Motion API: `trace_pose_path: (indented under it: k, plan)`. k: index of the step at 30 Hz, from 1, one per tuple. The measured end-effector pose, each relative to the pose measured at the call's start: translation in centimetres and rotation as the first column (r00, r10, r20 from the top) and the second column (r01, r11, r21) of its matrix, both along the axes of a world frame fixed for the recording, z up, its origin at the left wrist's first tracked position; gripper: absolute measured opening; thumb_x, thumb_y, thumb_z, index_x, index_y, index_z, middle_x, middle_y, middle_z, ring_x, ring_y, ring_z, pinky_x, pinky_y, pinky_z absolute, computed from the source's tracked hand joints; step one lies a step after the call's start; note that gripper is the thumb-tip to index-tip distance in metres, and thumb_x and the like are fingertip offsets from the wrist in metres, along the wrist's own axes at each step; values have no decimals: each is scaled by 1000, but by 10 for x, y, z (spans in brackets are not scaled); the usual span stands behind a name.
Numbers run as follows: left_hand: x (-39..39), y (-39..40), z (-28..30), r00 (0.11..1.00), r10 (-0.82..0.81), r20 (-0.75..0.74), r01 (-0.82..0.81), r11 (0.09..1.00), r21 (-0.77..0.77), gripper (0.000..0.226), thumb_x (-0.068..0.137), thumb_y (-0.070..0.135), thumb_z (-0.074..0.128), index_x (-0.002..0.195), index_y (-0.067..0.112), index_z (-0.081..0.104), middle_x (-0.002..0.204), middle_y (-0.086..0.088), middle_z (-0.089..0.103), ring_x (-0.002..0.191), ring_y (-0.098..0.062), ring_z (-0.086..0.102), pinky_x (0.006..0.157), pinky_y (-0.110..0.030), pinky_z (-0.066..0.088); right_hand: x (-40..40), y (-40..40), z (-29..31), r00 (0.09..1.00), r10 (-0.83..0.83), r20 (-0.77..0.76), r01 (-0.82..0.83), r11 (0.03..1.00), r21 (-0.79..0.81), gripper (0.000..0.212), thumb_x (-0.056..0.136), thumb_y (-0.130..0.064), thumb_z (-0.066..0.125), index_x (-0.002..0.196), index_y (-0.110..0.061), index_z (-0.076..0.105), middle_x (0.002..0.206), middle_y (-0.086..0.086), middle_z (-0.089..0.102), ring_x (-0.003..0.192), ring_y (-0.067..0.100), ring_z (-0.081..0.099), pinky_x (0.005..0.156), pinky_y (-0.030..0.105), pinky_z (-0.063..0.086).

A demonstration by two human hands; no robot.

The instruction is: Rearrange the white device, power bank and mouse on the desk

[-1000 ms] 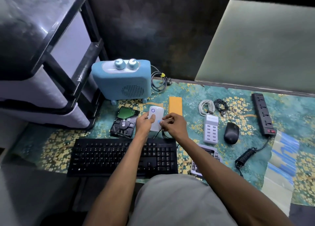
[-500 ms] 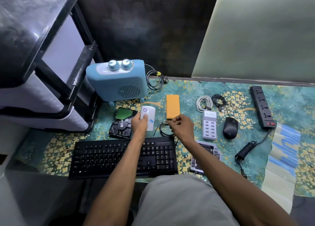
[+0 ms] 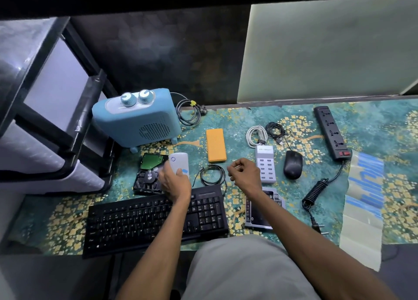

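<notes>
The white multi-port charger (image 3: pixel 266 165) carries a line of dark print along its top edge, too small to read, and the white power bank (image 3: pixel 180 166) shows only a small ring near its far end and a blue mark near its close end. That power bank is a rounded, glossy white slab lying on the patterned surface (image 3: pixel 248 119), with its near end under the left hand (image 3: pixel 175 182). The left hand reaches forward over the black keyboard (image 3: pixel 153 218), palm down, thumb laid on the power bank's near right corner and fingers (image 3: pixel 163 172) curled along its left edge, so it appears to grip the slab, though the fingers are blurred. Just left of those fingers lies a bare hard drive (image 3: pixel 150 175) with a green circuit board. The right hand (image 3: pixel 245 175) hovers above the surface, its fingers drawn together into a loose fist, the thumb pressed to the forefinger as if pinching something thin and pale; what it is cannot be told. Between the two hands a coiled black cable (image 3: pixel 212 175) rests near the keyboard's far edge. Beyond the right hand's fingers lies an orange power bank (image 3: pixel 216 145), and to their right the charger, then a black mouse (image 3: pixel 293 164).
</notes>
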State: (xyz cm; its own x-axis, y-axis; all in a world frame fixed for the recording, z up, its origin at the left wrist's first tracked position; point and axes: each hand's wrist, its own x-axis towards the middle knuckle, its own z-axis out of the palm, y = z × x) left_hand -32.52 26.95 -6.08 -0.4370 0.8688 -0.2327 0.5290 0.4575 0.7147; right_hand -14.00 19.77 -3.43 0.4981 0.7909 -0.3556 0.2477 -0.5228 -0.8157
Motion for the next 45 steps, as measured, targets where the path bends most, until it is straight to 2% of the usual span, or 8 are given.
trace_pose_path:
  k: [6, 13, 18, 26, 30, 37, 40, 45]
  plan:
    - [47, 12, 25, 935, -213, -284, 292, 917, 272, 31, 89, 8, 67, 119, 15, 63, 115, -7, 62, 105, -25, 58, 92, -40, 50, 12, -9, 2, 999, -21, -24, 21, 1000, 4, 6, 90, -25, 71, 87, -21, 66, 74, 2, 74, 66, 15, 73, 67, 45, 64]
    - [118, 47, 27, 735, -611, -293, 505, 783, -364, 86, 88, 57, 65, 148, 4, 34, 144, -22, 42, 131, -40, 43, 102, -50, 41, 65, -41, -4, 984, -175, 38, 175, 985, 1, 6, 89, -23, 71, 84, -23, 67, 74, 1, 75, 64, 16, 73, 65, 40, 62]
    - [137, 55, 18, 757, -565, -328, 426, 808, -408, 100, 80, 57, 74, 147, -4, 30, 144, -23, 38, 130, -42, 41, 100, -52, 44, 104, -71, -8, 953, -292, 86, 294, 956, -14, 7, 94, -20, 70, 87, -20, 68, 75, 1, 73, 71, 19, 73, 71, 44, 63]
    - [131, 53, 18, 933, -299, 199, 340, 914, -221, 72, 88, 54, 61, 140, 8, 43, 120, -10, 50, 109, -33, 54, 79, -41, 44, 109, -67, -10, 965, -254, 70, 257, 966, -30, 10, 95, -19, 69, 85, -18, 67, 74, 3, 73, 70, 20, 72, 72, 46, 63]
    - [117, 30, 22, 453, 175, 874, 241, 920, -309, 52, 92, 49, 49, 115, 4, 60, 87, -11, 54, 73, -24, 51, 60, -33, 44, 92, -51, -11, 988, -149, 34, 150, 989, -9, 6, 94, -22, 70, 88, -20, 68, 76, 0, 74, 68, 14, 74, 69, 44, 64]
    - [103, 4, 19, -9, 343, 939, 265, 907, -328, 61, 90, 52, 47, 108, -5, 59, 86, -18, 57, 69, -28, 48, 62, -34, 50, 82, -46, -14, 993, -117, -9, 117, 993, 11, 8, 91, -19, 72, 85, -19, 68, 70, 1, 75, 63, 13, 74, 70, 44, 64]
    - [106, 9, 24, 94, 316, 944, 275, 903, -329, 59, 92, 52, 46, 107, -3, 61, 85, -18, 59, 69, -28, 51, 62, -34, 48, 86, -50, -16, 988, -152, 0, 152, 988, 11, 7, 91, -20, 72, 85, -20, 68, 71, 1, 75, 63, 13, 74, 70, 44, 63]
    - [131, 15, 10, 674, 36, 738, 303, 898, -320, 13, 93, 25, 53, 96, 12, 53, 96, -18, 54, 86, -30, 54, 70, -43, 44, 101, -65, -12, 963, -252, 98, 255, 966, -25, 6, 94, -26, 68, 90, -23, 66, 81, -2, 71, 75, 16, 70, 72, 43, 63]
